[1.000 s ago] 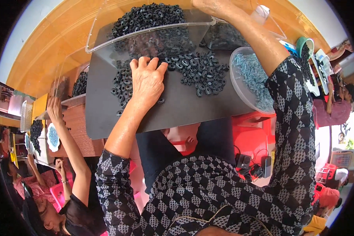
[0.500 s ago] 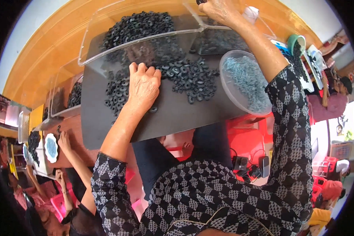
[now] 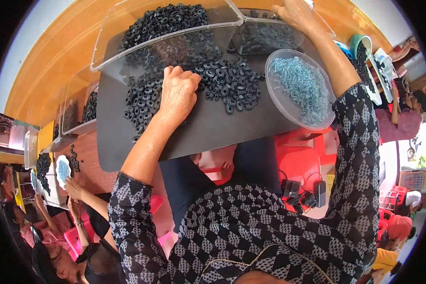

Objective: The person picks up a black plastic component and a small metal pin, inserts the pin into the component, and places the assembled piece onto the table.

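My left hand (image 3: 179,93) is curled with its fingertips down at the edge of a loose pile of small black ring-shaped plastic parts (image 3: 234,87) on a dark grey board (image 3: 213,135). The hand itself hides whatever its fingers pinch. At the far right, my right hand (image 3: 294,15) reaches over a clear plastic bin (image 3: 265,40), partly cut off by the picture's upper edge. Its visible fingers look stretched out, and nothing shows in them. Between that forearm and the black parts, a round clear tub (image 3: 302,90) holds many small bluish transparent pieces.
A larger clear bin (image 3: 97,59) heaped with black parts stands at the back left. To the left, another person's hand (image 3: 73,189) is by a white dish (image 3: 62,170) of blue pieces. Below the board's right side are a red stool (image 3: 300,163) and black cabled devices (image 3: 298,194).
My right hand has moved right, and the dark piece at its fingertips no longer shows there. My left hand has shifted slightly right and away from me. The co-worker's hand has moved to the white dish.
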A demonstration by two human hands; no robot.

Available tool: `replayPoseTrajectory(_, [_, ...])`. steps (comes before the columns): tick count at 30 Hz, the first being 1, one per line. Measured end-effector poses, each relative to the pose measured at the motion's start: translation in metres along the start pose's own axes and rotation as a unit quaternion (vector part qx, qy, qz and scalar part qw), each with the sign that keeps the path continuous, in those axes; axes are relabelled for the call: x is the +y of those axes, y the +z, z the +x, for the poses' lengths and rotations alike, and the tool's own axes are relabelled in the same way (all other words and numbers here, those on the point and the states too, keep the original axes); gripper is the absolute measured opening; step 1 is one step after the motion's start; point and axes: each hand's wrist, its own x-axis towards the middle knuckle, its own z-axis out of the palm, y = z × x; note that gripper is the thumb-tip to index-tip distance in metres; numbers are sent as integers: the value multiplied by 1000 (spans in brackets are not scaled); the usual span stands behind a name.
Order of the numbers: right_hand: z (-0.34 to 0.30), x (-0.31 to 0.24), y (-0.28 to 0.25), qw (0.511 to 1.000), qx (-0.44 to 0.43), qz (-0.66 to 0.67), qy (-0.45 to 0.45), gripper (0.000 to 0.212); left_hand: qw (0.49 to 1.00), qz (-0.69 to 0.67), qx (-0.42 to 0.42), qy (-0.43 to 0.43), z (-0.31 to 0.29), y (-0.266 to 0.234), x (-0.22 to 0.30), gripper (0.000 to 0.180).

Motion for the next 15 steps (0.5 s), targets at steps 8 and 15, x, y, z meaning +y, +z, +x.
replayPoseTrajectory(8, [-27, 6, -13, 998, 66, 19, -12, 20, 993, -76, -19, -91, -12, 0, 11, 29])
replayPoseTrajectory(15, [-79, -43, -26, 982, 96, 153, -61, 17, 998, 51, -37, 17, -8, -6, 18, 19])
